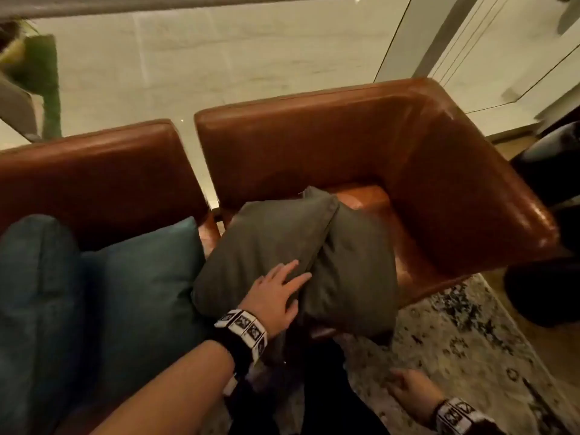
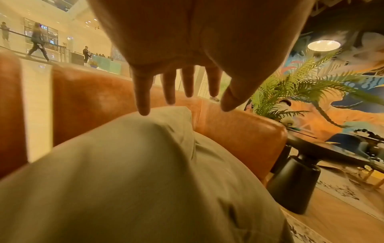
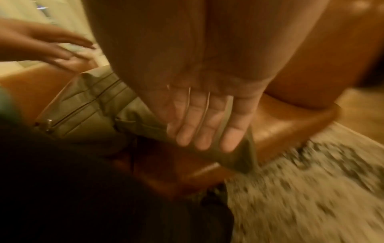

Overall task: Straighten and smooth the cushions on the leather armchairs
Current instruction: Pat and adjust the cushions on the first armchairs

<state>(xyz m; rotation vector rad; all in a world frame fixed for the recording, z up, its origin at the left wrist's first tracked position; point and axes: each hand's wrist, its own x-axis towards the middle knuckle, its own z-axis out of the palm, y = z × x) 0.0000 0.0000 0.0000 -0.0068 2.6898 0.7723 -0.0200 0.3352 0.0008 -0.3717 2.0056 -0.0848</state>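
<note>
An olive cushion lies askew on the seat of the right brown leather armchair, and its lower corner hangs over the seat's front edge. A deep crease runs down its middle, so I cannot tell if it is one cushion or two. My left hand rests flat on it with the fingers spread and straight; in the left wrist view the left hand sits over the olive cushion. My right hand hovers low over the rug, fingers straight, holding nothing; the right wrist view shows the right hand near the cushion's zipped edge.
Teal cushions fill the left leather armchair. A black pedestal table stands to the right of the chair, on a patterned rug. A palm plant rises behind it. A pale glass wall runs behind both chairs.
</note>
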